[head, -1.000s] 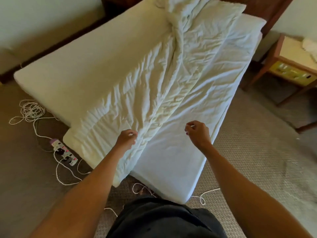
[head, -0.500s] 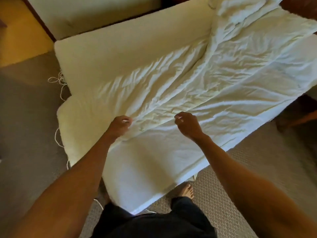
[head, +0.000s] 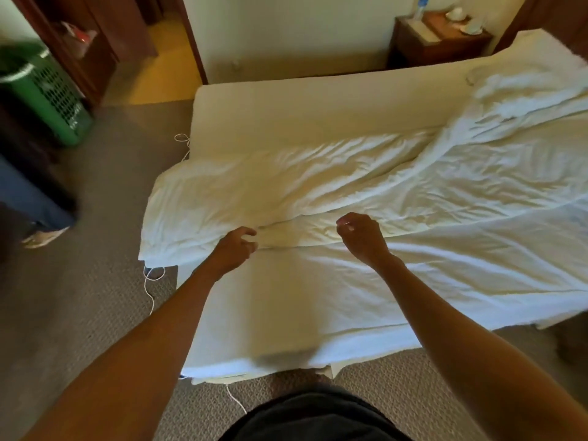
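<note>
Grips, left (head: pixel 237 246), right (head: pixel 361 237), half-curled at duvet (head: pixel 318 192)

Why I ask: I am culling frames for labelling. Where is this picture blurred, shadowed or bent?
Head view: motion blur smears the green plastic laundry basket and the near corner of the white sheeted mattress; same view, the left hand and right hand are fairly sharp, the crumpled white duvet lit warm yellow; head view again, the wide lens bows the mattress's far edge.

Rumpled white duvet (head: pixel 318 186) across mattress (head: pixel 286 116)
</note>
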`<act>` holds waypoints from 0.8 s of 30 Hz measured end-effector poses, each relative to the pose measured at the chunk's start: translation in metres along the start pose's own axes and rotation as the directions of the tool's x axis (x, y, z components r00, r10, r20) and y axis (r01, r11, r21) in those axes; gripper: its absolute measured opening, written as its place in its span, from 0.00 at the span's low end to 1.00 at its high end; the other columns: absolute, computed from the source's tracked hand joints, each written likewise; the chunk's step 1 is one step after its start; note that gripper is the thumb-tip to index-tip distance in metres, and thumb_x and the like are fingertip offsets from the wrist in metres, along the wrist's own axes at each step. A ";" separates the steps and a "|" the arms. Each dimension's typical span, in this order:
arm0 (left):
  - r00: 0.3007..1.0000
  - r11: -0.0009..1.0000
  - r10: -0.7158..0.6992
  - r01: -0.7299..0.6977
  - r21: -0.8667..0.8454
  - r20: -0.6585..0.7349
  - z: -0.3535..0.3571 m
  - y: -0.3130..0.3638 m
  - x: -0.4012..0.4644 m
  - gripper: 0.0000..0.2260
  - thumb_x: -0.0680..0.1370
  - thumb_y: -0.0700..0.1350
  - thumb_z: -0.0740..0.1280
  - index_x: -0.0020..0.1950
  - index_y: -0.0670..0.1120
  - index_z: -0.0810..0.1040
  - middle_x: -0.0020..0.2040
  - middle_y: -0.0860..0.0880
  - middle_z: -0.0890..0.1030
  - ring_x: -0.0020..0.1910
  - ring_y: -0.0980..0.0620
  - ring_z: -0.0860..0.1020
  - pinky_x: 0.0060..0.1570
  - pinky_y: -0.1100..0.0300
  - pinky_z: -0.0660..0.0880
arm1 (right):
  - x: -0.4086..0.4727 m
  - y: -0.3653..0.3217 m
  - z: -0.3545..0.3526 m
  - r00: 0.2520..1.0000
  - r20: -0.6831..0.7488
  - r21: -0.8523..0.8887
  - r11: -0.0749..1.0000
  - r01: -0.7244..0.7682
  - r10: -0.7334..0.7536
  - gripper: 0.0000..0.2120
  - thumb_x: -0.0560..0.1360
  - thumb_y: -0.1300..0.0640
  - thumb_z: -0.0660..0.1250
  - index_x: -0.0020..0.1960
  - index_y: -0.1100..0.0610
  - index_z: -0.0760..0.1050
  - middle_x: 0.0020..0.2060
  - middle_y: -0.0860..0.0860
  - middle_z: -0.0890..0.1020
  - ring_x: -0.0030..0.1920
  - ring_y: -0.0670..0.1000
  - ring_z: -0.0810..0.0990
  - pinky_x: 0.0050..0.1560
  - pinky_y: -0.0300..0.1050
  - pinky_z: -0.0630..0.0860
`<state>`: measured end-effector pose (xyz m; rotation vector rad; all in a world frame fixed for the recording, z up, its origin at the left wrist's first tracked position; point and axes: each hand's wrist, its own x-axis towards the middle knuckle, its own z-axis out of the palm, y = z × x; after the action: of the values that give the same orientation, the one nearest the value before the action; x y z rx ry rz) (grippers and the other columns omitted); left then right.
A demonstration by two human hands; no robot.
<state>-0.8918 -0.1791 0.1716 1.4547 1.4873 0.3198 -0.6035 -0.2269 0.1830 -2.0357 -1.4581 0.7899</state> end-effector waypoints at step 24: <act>0.975 0.983 -0.152 0.166 0.077 -0.159 0.238 0.136 0.070 0.15 0.78 0.46 0.63 0.65 0.52 0.72 0.54 0.43 0.82 0.50 0.46 0.79 0.54 0.53 0.76 | 0.113 0.172 -0.160 0.932 0.287 -0.206 0.936 0.287 -0.223 0.09 0.78 0.62 0.63 0.53 0.60 0.81 0.50 0.55 0.85 0.52 0.56 0.82 0.52 0.45 0.75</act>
<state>-0.6120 -0.1883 0.1305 1.3958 1.7510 0.2742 -0.3483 -0.1810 0.1578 -1.9068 -2.0128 0.8226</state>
